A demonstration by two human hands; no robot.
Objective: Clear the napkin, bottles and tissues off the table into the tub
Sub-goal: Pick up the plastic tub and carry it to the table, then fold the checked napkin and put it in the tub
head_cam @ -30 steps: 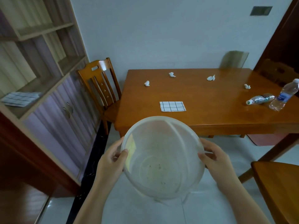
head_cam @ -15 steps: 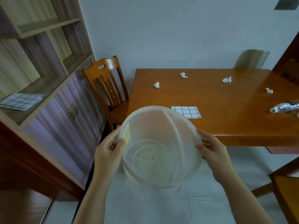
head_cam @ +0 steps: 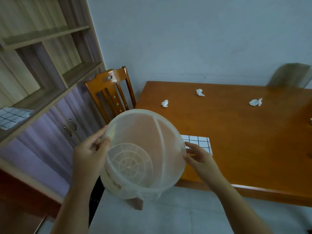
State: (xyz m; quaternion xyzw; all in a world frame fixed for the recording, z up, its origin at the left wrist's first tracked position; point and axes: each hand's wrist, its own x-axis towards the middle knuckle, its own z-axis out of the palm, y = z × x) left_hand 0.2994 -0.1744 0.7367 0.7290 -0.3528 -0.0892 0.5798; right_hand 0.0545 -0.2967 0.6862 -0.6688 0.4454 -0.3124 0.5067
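I hold a translucent white plastic tub (head_cam: pixel 143 149) in the air over the near left corner of the wooden table (head_cam: pixel 244 141). My left hand (head_cam: pixel 92 151) grips its left rim and my right hand (head_cam: pixel 198 155) grips its right rim. The tub is empty. A white napkin with a dark grid (head_cam: pixel 199 143) lies flat on the table just behind my right hand, partly hidden by the tub. Three crumpled white tissues (head_cam: pixel 164 103) (head_cam: pixel 200 92) (head_cam: pixel 255 102) lie farther back on the table. No bottles are in view.
A wooden chair (head_cam: pixel 111 92) stands at the table's left end. A shelf and cabinet unit (head_cam: pixel 42 81) lines the left wall, with a second checked cloth (head_cam: pixel 11 116) on its ledge. Pale tiled floor (head_cam: pixel 168 217) lies below.
The tub has risen and moved forward from over the floor to over the table's corner. The view has swung left, so the bottles have left the frame at the right.
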